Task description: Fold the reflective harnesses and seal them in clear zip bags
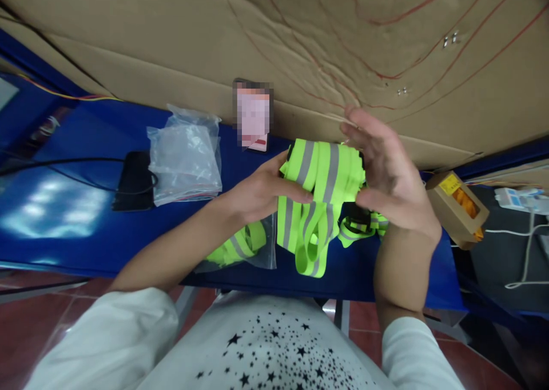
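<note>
Left hand [270,190] closed on a folded neon-yellow strap bundle [328,172] with gray stripes, thumb across the front; right hand [394,178] open, fingers spread and loosely curved, thumb at the bundle's lower right edge, firmness of contact can't be told. Bundle is between the hands, above the front part of the blue tabletop [86,224], loops hanging below it. Containers: clear plastic bag [270,247] near the front edge, below the left forearm, with a neon strap coil [242,244] in or on it, can't tell which; partly hidden by the arm. Stack of clear plastic bags [184,158] farther left, lying flat, looks unfilled, overlapping a black device [132,181] with a cable near it. Small cardboard box [448,221] by the tabletop's right end, tilted in view, yellow label [451,184] on it, orange contents [465,203] showing through a cutout, exact item unclear. Second strap piece [355,230] with black parts just beside the right wrist. Phone [254,115], screen pixelated, leans upright against the cardboard panel [171,30] behind.
</note>
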`<state>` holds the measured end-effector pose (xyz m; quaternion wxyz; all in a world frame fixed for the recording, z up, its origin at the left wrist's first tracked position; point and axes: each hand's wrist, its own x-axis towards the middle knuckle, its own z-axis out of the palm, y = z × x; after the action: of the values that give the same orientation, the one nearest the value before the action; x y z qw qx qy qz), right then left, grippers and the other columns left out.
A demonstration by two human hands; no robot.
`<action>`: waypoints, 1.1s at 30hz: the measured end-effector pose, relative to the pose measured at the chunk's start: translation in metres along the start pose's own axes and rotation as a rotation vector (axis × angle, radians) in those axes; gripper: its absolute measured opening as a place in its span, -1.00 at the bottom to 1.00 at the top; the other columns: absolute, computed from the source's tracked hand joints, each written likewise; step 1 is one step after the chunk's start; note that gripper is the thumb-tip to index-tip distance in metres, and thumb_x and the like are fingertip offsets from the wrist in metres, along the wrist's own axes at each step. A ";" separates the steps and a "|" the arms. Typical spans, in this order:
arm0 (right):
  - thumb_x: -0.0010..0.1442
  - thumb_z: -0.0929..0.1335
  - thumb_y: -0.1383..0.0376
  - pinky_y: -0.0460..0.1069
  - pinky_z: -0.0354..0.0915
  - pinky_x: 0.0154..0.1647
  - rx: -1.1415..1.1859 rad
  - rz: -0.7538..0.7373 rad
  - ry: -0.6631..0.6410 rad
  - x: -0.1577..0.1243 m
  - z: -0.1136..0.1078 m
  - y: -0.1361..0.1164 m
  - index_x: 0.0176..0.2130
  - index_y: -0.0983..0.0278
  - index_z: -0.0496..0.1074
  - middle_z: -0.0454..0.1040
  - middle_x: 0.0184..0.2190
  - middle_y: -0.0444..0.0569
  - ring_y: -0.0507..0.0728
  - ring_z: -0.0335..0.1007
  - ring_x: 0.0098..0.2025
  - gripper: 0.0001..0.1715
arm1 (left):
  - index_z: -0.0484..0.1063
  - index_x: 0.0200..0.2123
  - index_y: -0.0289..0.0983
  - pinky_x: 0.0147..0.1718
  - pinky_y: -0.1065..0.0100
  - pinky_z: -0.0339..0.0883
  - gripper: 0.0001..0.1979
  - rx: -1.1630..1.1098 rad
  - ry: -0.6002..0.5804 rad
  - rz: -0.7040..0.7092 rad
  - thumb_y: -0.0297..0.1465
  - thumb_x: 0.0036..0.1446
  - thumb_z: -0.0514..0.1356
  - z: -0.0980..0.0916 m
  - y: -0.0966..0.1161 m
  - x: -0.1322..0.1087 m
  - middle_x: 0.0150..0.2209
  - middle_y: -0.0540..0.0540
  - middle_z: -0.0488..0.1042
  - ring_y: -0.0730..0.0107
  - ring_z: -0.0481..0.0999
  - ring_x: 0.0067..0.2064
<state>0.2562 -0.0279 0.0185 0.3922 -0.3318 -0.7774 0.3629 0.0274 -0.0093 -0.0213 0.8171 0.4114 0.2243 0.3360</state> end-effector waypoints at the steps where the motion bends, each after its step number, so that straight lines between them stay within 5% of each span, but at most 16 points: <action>1: 0.22 0.48 -0.02 0.24 0.05 0.51 0.023 0.048 0.026 0.001 0.002 0.003 0.39 -0.04 0.20 0.17 0.44 -0.10 0.28 0.06 0.48 -0.14 | 0.45 0.10 -0.27 -0.22 0.21 0.51 -0.33 0.013 0.008 0.017 -0.54 -0.15 0.44 -0.001 -0.002 0.001 -0.16 -0.11 0.63 0.03 0.66 -0.14; 4: 0.17 0.54 0.08 0.28 0.18 0.44 -0.008 0.175 -0.016 0.003 0.011 0.007 0.32 0.05 0.29 0.36 0.33 -0.05 0.31 0.26 0.39 -0.18 | 0.43 0.11 -0.22 -0.25 0.28 0.47 -0.30 0.072 0.042 0.105 -0.53 -0.17 0.45 -0.004 -0.007 0.003 -0.16 -0.06 0.59 0.11 0.63 -0.14; 8: 0.16 0.54 0.07 0.28 0.28 0.38 -0.020 0.157 0.079 0.007 0.024 -0.001 0.26 0.08 0.36 0.42 0.28 -0.05 0.33 0.33 0.33 -0.26 | 0.36 0.15 -0.11 -0.24 0.34 0.43 -0.23 0.142 0.091 0.227 -0.50 -0.16 0.49 -0.006 -0.011 0.006 -0.09 -0.01 0.52 0.23 0.58 -0.13; 14: 0.16 0.52 0.01 0.23 0.35 0.34 -0.069 0.095 0.184 0.008 0.037 -0.003 0.17 0.07 0.42 0.48 0.22 -0.04 0.34 0.38 0.30 -0.36 | 0.30 0.20 -0.12 0.00 0.21 0.42 -0.16 0.124 0.104 0.276 -0.35 -0.16 0.55 0.000 -0.013 0.007 0.09 -0.11 0.45 0.05 0.47 0.14; 18: 0.19 0.50 0.01 0.27 0.35 0.33 -0.120 0.079 0.242 0.007 0.043 0.006 0.15 0.08 0.42 0.50 0.18 -0.03 0.36 0.38 0.29 -0.41 | 0.35 0.19 -0.08 0.04 0.20 0.42 -0.18 -0.004 0.173 0.276 -0.40 -0.17 0.53 0.004 -0.016 0.008 0.05 -0.06 0.51 0.06 0.50 0.13; 25: 0.17 0.52 0.02 0.29 0.37 0.31 -0.160 -0.019 0.285 0.000 0.034 0.000 0.18 0.00 0.39 0.50 0.16 -0.06 0.34 0.42 0.25 -0.36 | 0.52 0.09 -0.21 0.10 0.00 0.46 -0.36 0.020 -0.110 0.085 -0.19 -0.07 0.52 0.003 -0.017 0.006 0.01 -0.18 0.61 -0.15 0.56 0.13; 29: 0.20 0.48 -0.05 0.32 0.37 0.31 -0.186 0.035 0.328 -0.004 0.042 -0.005 0.21 -0.05 0.33 0.46 0.21 -0.06 0.39 0.36 0.31 -0.35 | 0.54 0.06 -0.19 0.13 0.04 0.46 -0.41 0.196 -0.113 0.176 -0.30 -0.09 0.54 0.009 -0.015 0.003 -0.01 -0.12 0.62 -0.04 0.56 0.14; 33: 0.20 0.49 -0.01 0.38 0.20 0.42 -0.191 0.018 0.341 -0.003 0.052 -0.003 0.22 -0.10 0.31 0.41 0.25 -0.09 0.41 0.23 0.39 -0.35 | 0.62 -0.16 -0.17 0.19 0.00 0.43 -0.63 0.273 0.036 0.192 -0.36 -0.09 0.53 0.012 -0.023 0.002 -0.22 -0.05 0.66 0.00 0.58 0.11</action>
<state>0.2122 -0.0476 -0.0021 0.4815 -0.4312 -0.7276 0.2297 0.0451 -0.0240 -0.0337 0.7137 0.5320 0.2421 0.3861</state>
